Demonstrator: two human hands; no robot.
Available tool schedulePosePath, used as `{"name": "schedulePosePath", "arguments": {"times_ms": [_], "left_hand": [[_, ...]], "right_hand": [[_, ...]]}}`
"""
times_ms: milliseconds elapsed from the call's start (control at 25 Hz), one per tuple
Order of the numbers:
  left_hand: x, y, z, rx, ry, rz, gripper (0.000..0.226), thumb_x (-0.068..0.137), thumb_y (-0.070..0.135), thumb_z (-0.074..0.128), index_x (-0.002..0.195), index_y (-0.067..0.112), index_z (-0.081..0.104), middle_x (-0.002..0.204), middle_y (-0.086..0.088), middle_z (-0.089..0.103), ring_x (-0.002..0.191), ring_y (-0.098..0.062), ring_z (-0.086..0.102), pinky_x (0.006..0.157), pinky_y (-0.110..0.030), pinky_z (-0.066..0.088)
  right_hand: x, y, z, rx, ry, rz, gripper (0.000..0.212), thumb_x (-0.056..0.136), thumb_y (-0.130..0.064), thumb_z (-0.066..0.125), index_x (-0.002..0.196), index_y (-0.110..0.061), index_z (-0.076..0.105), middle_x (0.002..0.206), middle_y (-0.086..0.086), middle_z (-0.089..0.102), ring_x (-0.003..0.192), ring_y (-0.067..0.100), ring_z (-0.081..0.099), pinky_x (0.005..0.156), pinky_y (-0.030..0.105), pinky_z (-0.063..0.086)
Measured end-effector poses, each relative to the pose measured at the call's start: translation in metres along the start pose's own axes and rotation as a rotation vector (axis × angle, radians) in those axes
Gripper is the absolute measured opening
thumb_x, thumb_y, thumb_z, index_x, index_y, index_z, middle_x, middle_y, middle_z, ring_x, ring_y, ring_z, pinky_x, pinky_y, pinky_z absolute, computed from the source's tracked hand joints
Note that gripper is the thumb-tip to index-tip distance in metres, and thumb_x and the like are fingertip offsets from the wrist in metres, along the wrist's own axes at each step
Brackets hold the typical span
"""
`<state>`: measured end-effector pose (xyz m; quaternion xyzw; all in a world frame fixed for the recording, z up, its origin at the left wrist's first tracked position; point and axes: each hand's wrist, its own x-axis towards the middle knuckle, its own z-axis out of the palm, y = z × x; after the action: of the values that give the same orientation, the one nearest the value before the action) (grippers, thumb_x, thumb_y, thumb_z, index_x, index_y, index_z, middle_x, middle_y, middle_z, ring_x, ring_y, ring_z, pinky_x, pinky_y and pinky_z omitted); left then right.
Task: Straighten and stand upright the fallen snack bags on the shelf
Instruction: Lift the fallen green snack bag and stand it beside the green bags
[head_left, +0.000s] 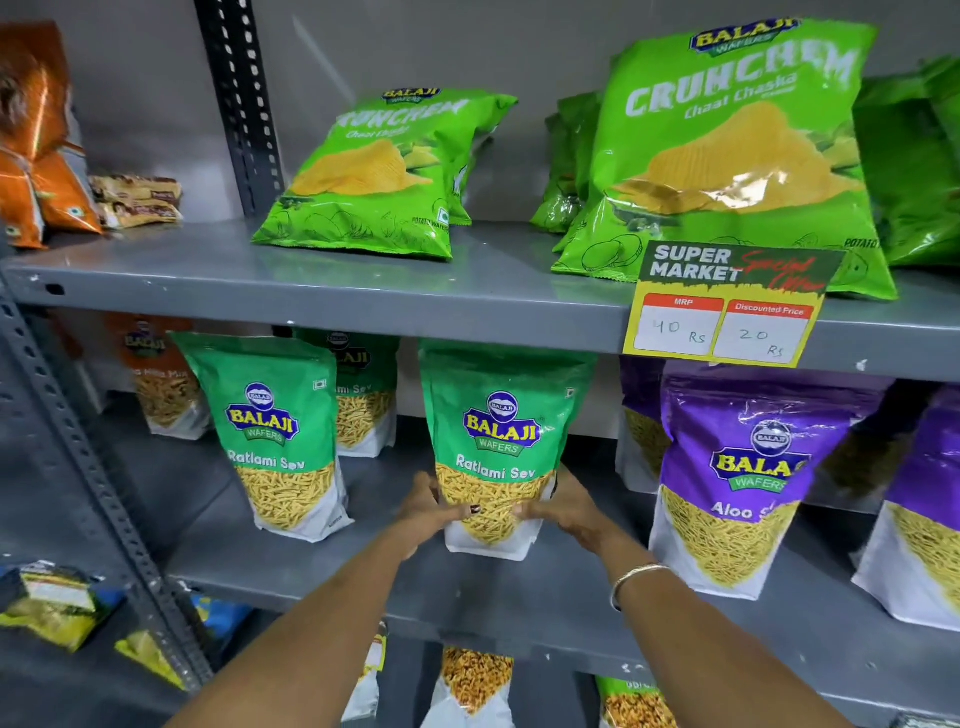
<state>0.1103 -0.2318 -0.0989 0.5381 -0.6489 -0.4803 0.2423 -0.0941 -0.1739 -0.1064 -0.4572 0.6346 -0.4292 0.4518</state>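
Observation:
A green Ratlami Sev bag (498, 415) stands upright in the middle of the grey middle shelf (571, 597). My left hand (434, 512) grips its lower left side and my right hand (563, 506) grips its lower right side, thumbs on the front. A second Ratlami Sev bag (275, 431) stands upright to the left, with a third one (363, 395) behind it. Purple Aloo Sev bags (743, 478) stand to the right.
On the upper shelf, light green Crunchem chip bags (384, 171) (727, 145) lean back. A yellow price sign (727, 306) hangs on that shelf's edge. Orange bags (36, 130) sit top left. A perforated upright post (93, 467) runs down the left.

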Motion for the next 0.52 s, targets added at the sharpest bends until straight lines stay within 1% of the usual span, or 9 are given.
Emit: {"name": "schedulePosePath", "arguments": {"times_ms": [40,80,120,160,240,320,400,480,520], "left_hand": [[-0.003,-0.001,-0.007,0.028,-0.022,-0.003,0.048,0.075,0.016,0.075,0.104,0.010,0.037,0.104,-0.007,0.053,0.093,-0.019,0.050,0.081,-0.032,0.042],[-0.007,-0.001,-0.017,0.070,-0.051,-0.019,0.052,0.076,0.019,0.074,0.112,0.008,0.039,0.110,-0.008,0.052,0.099,-0.020,0.049,0.084,-0.032,0.042],[-0.011,-0.002,-0.030,0.131,-0.084,-0.053,0.055,0.077,0.023,0.072,0.119,0.006,0.041,0.111,-0.007,0.050,0.101,-0.020,0.048,0.083,-0.031,0.042],[-0.014,-0.005,-0.048,0.198,-0.133,-0.114,0.053,0.080,0.027,0.069,0.122,0.006,0.044,0.106,-0.005,0.050,0.098,-0.019,0.049,0.080,-0.031,0.043],[-0.018,-0.015,-0.091,0.340,-0.331,-0.313,0.035,0.087,0.038,0.057,0.105,0.009,0.052,0.087,-0.001,0.050,0.083,-0.016,0.051,0.083,-0.033,0.046],[-0.016,-0.029,-0.137,0.446,-0.440,-0.500,0.036,0.089,0.048,0.047,0.079,0.013,0.049,0.077,0.001,0.046,0.072,-0.011,0.050,0.088,-0.032,0.045],[-0.007,-0.052,-0.182,0.488,-0.407,-0.570,0.042,0.088,0.051,0.047,0.079,0.010,0.047,0.082,-0.004,0.049,0.089,-0.016,0.057,0.089,-0.031,0.043],[0.003,-0.074,-0.219,0.442,-0.338,-0.595,0.043,0.089,0.046,0.050,0.101,0.005,0.046,0.098,-0.012,0.052,0.123,-0.023,0.051,0.099,-0.032,0.042],[0.010,-0.085,-0.231,0.382,-0.293,-0.551,0.046,0.088,0.041,0.054,0.115,0.005,0.044,0.115,-0.014,0.053,0.133,-0.025,0.043,0.105,-0.033,0.040]], "right_hand": [[-0.006,-0.008,-0.002,-0.126,-0.020,0.080,0.054,0.056,-0.012,0.087,0.103,-0.010,0.060,0.094,0.008,0.074,0.075,0.011,0.071,0.068,0.023,0.058],[-0.010,-0.012,-0.003,-0.220,-0.067,0.205,0.028,0.066,-0.007,0.080,0.088,-0.010,0.062,0.068,0.007,0.073,0.048,0.007,0.064,0.047,0.016,0.050],[-0.014,-0.016,-0.003,-0.293,-0.122,0.351,0.013,0.073,-0.005,0.072,0.077,-0.008,0.060,0.048,0.006,0.066,0.030,0.009,0.054,0.035,0.015,0.042],[-0.016,-0.021,0.002,-0.330,-0.193,0.481,0.011,0.075,-0.006,0.068,0.071,-0.005,0.058,0.041,0.009,0.061,0.025,0.014,0.052,0.031,0.017,0.042],[-0.015,-0.035,0.028,-0.413,-0.329,0.628,0.015,0.077,-0.011,0.067,0.068,0.000,0.060,0.054,0.018,0.061,0.034,0.024,0.060,0.036,0.027,0.051],[-0.001,-0.047,0.073,-0.485,-0.414,0.630,0.020,0.079,-0.017,0.069,0.068,-0.001,0.064,0.063,0.017,0.063,0.042,0.024,0.066,0.043,0.033,0.057],[0.015,-0.058,0.129,-0.503,-0.439,0.612,0.025,0.073,-0.025,0.076,0.068,-0.005,0.061,0.059,0.011,0.062,0.041,0.018,0.063,0.046,0.031,0.058],[0.024,-0.069,0.180,-0.508,-0.411,0.546,0.039,0.063,-0.034,0.082,0.061,-0.013,0.048,0.041,0.000,0.056,0.031,0.009,0.050,0.042,0.023,0.046],[0.026,-0.073,0.201,-0.499,-0.343,0.454,0.037,0.068,-0.033,0.079,0.066,-0.017,0.046,0.043,-0.007,0.061,0.035,0.006,0.053,0.045,0.024,0.042]]}}
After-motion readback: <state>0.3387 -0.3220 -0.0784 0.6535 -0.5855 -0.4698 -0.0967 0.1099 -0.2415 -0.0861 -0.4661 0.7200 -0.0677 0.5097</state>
